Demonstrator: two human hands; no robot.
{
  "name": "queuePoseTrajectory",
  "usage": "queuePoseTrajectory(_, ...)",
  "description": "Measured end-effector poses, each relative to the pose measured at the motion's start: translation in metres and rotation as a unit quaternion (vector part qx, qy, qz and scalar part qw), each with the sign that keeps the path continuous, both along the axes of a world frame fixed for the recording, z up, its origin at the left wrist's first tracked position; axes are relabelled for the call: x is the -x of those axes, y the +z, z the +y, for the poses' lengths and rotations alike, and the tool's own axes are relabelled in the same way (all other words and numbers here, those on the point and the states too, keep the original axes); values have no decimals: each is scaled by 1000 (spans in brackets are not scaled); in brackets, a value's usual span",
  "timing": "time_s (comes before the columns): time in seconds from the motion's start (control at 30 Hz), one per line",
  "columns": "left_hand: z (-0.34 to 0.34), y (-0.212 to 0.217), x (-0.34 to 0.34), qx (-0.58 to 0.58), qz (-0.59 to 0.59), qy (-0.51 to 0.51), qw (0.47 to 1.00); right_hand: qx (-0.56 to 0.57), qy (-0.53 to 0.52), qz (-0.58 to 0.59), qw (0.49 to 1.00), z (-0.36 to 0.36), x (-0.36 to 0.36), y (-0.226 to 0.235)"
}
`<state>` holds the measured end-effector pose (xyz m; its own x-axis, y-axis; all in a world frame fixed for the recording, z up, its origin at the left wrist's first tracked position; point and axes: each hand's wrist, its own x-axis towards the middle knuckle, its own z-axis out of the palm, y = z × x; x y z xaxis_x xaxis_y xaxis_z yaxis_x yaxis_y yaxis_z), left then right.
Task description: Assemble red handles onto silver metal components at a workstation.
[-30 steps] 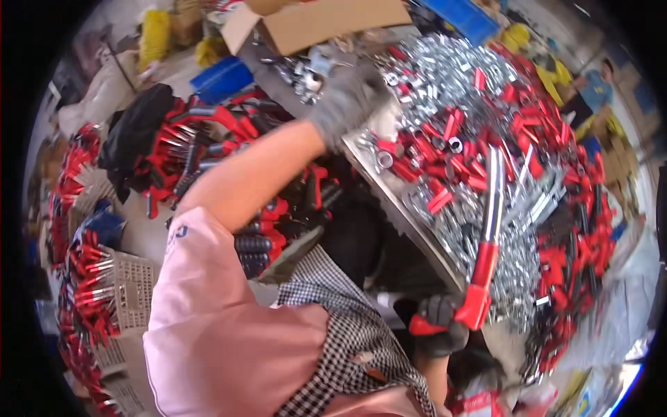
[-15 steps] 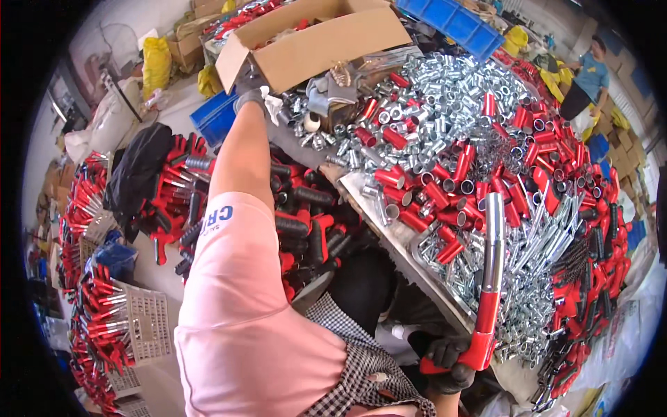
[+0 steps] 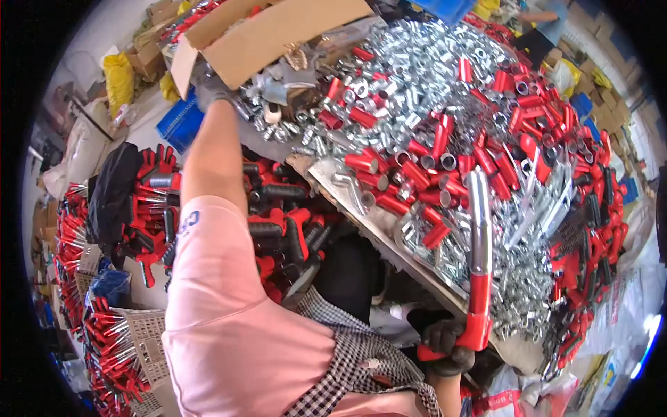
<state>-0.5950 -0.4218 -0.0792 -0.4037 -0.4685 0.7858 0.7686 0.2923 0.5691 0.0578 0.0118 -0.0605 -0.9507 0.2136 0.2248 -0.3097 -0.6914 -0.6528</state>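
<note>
My right hand [image 3: 448, 345], in a dark glove, is closed around the red grip of a red-handled tool with a chrome tube [image 3: 479, 257]. The tool stands nearly upright, its slightly bent chrome end pointing away from me over the heaped parts. My left arm stretches far forward. At its end my left hand [image 3: 214, 94], in a grey glove, is smeared by motion beside the near left corner of a cardboard box [image 3: 278, 45]. Its fingers cannot be made out. A blue bin [image 3: 179, 125] lies just left of that wrist.
On the bench [image 3: 361, 222] are piled silver sleeves [image 3: 417, 62], red tubes [image 3: 417, 174] and thin metal rods [image 3: 538, 201]. Red-and-black handles [image 3: 278, 226] lie heaped below my left arm. Crates [image 3: 146, 340] of red parts stand at left. Another person [image 3: 545, 31] is at the far right.
The whole view has shifted, so the bench things sit further left and higher. A white scrap beside my left hand no longer shows. My right hand keeps its grip on the tool.
</note>
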Motion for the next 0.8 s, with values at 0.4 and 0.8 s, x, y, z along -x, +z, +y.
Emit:
queuePoseTrajectory(0.4,143,184,-250,169,-324,-237,900,38,79,11,996,-8,-34,8)
queuePoseTrajectory(0.8,330,139,-562,130,-147,-879,435,137,274,-141,942,-3,-39,-50)
